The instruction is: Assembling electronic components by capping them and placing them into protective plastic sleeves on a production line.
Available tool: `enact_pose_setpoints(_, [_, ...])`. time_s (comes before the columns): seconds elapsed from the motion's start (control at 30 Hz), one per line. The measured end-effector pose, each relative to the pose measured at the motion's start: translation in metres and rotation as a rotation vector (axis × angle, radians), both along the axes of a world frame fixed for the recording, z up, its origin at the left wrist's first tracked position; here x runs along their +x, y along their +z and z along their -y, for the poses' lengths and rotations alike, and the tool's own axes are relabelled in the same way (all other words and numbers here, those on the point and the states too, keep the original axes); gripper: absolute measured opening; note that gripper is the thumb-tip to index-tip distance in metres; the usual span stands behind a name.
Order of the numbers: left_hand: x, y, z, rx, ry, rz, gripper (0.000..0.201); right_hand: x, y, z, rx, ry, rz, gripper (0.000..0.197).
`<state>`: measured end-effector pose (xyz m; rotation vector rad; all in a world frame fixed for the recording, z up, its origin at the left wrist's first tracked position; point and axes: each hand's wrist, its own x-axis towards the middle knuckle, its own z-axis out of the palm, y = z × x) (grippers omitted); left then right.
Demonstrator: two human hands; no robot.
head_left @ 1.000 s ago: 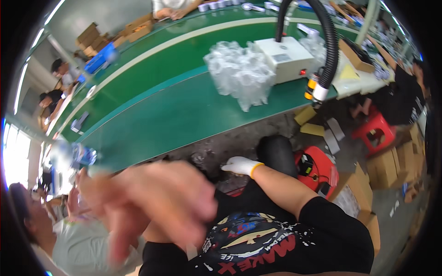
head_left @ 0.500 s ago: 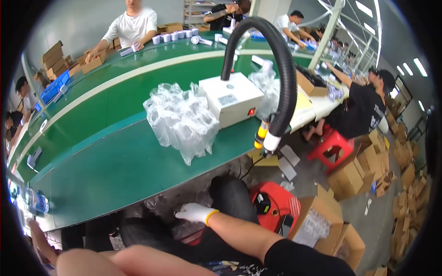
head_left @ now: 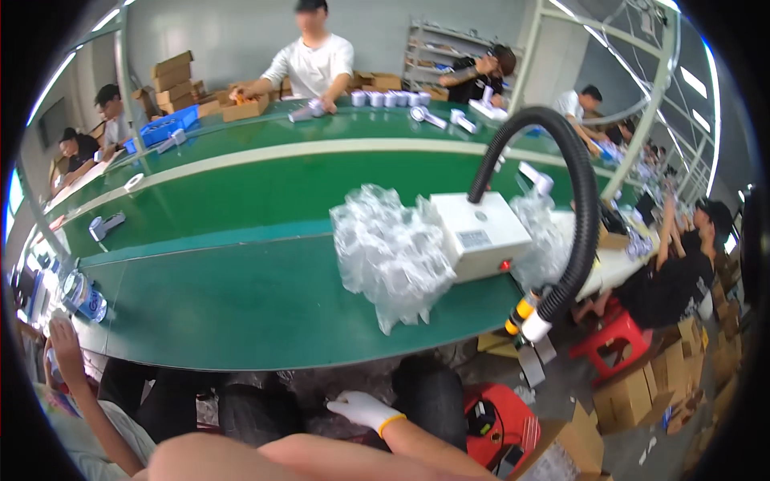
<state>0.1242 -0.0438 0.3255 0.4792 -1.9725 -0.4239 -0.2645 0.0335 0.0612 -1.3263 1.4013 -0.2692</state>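
My right hand [head_left: 365, 410], in a white glove with a yellow cuff, is low between my dark-trousered knees, below the table edge. Its fingers are curled together, and whatever they may hold is too small and dark to name. Crumpled clear plastic [head_left: 361, 385] lies around and beyond it. My left arm [head_left: 233, 458] crosses the lower edge, bent; its hand does not show. On the green table [head_left: 216, 305] stands a white box-shaped machine [head_left: 485, 236] with a black ribbed hose [head_left: 584, 184]. Clear plastic packaging [head_left: 393, 248] is heaped against its left side.
A yellow-and-black tool [head_left: 521, 314] hangs by the hose end at the table edge. To my right are a red stool [head_left: 513, 425] and an open carton [head_left: 573, 441]. At far left, a co-worker's hand [head_left: 64, 333] is near a water bottle [head_left: 84, 297]. Other people sit across the green conveyor [head_left: 281, 188].
My view has swung left and up, so the table and machine appear farther right and lower. My gloved right hand stays between my knees. More of the co-worker at left shows.
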Motion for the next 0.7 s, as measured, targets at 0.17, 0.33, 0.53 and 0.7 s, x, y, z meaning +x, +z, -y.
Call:
enact_pose_setpoints(0.17, [0.029,-0.02,0.0,-0.065,0.273,-0.037,0.071,0.006,-0.043,-0.019,-0.068,0.047,0.006,0.055])
enact_pose_setpoints(0.33, [0.075,-0.013,0.002,-0.097,0.523,0.007,0.071,0.013,-0.051,-0.002,-0.14,0.119,-0.019,0.056])
enact_pose_setpoints(0.53, [0.089,0.017,0.017,0.105,0.507,0.362,0.072,0.005,-0.035,-0.003,-0.186,0.116,-0.015,0.057])
enact_pose_setpoints(0.7, [0.086,0.049,0.065,0.179,0.435,0.695,0.072,0.008,-0.032,0.002,-0.157,0.086,-0.037,0.058])
